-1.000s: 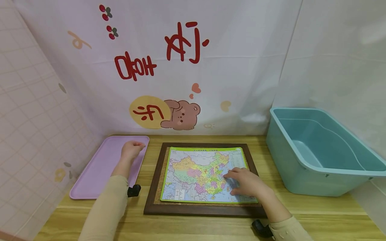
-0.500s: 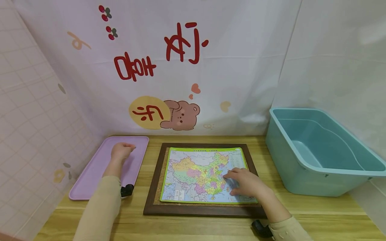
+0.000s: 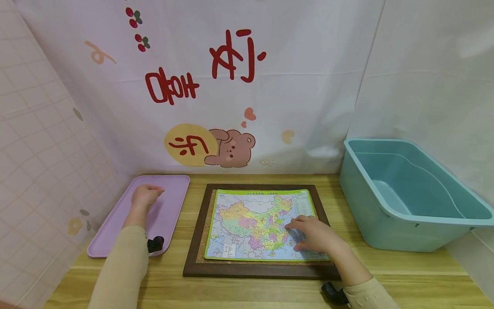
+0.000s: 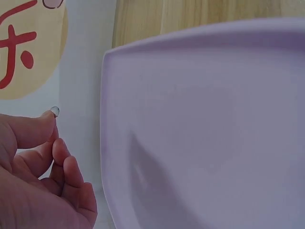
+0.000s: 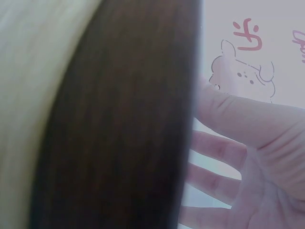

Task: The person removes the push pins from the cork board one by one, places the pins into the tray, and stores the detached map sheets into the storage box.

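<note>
My left hand (image 3: 143,196) is above the lilac tray (image 3: 113,223), thumb and forefinger pinching a small shiny thumbtack (image 4: 55,111). Only its rounded pale head shows past the fingertips; the other fingers are loosely curled. A colourful map sheet (image 3: 239,225) with a green border lies on a cork board with a dark wooden frame (image 3: 254,270). On the map's right side rests my right hand (image 3: 314,234), fingers spread and slightly bent. In the right wrist view the frame's dark edge (image 5: 128,114) hides the fingertips of that hand (image 5: 257,157).
A deep teal tub (image 3: 397,229) stands on the right of the wooden table (image 3: 216,292). Behind everything hangs a white cloth (image 3: 308,86) with red characters and a bear print. A tiled wall covering (image 3: 50,150) borders the left side.
My left hand has moved left, from the tray's right edge to above its middle, with the thumbtack still pinched. The right hand has stayed on the map.
</note>
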`<state>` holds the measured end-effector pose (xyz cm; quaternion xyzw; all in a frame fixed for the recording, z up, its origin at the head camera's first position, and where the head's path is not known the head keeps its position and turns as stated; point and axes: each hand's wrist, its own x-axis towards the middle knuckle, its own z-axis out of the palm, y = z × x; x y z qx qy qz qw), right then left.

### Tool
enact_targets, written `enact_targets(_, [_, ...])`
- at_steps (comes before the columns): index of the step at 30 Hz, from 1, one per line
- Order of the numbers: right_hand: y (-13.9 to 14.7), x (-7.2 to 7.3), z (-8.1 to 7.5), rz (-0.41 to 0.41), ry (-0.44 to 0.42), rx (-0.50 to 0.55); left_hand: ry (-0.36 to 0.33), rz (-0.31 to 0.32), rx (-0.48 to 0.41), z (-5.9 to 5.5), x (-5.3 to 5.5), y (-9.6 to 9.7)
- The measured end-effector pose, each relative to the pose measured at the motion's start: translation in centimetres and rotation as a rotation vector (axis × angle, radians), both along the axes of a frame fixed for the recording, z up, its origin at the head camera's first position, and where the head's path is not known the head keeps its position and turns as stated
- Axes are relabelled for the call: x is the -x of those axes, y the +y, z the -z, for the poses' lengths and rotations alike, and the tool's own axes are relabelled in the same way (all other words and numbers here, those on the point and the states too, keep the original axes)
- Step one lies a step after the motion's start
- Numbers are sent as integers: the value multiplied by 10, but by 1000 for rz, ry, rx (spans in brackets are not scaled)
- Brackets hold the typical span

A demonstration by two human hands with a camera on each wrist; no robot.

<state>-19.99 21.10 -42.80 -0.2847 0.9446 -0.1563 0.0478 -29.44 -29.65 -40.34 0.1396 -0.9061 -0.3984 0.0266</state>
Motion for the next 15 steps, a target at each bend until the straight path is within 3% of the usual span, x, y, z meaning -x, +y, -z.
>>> enact_targets(7, [1, 1, 1, 3, 8, -4, -20, 26, 64, 5, 0, -11])
enact_targets(15, [0, 0, 0, 3, 1, 0, -129, 42, 150, 4, -8, -19])
